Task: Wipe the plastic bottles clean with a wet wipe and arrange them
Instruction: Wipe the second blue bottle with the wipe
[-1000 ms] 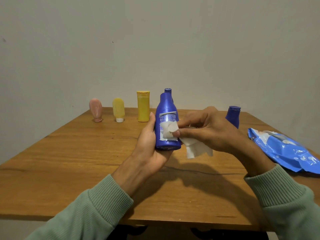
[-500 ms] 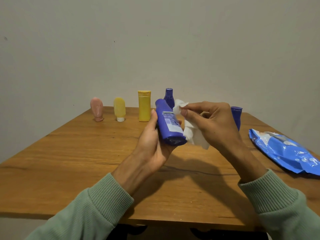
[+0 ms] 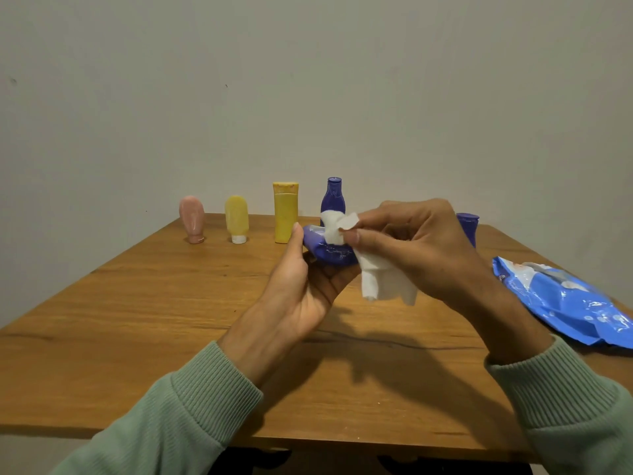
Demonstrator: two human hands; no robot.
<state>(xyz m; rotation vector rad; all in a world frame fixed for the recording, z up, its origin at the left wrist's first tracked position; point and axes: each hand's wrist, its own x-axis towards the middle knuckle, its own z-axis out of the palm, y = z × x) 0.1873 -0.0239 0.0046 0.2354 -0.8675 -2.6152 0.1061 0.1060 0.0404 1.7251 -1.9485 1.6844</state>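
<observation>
Bottles are partway through cleaning, by the look of it. One blue one, the held bottle (image 3: 327, 252), is in both hands above the middle of the wooden table (image 3: 137, 320), tipped well over, its base seemingly toward the camera. Four others stand upright in a row along the far edge, from left to right: pink bottle (image 3: 191, 219), pale tube (image 3: 236, 217), yellow bottle (image 3: 285, 214) and back bottle (image 3: 333, 198), which is dark blue. That tidy row suggests they are wiped and arranged, though nothing here proves they are clean. Another blue one, the last bottle (image 3: 467, 228), stands apart to the right, half hidden behind the right hand (image 3: 418, 248), and probably awaits its turn. The left hand (image 3: 301, 289), palm up, cradles the held bottle from below, its thumb against the left side and its fingers curled underneath. The right hand reaches in from the right and pinches a white wipe (image 3: 383, 279) between thumb and forefinger against the bottle's upper side; the loose end hangs below. A blue wipe pack (image 3: 565, 303) lies at the table's right edge, well apart from the row.
</observation>
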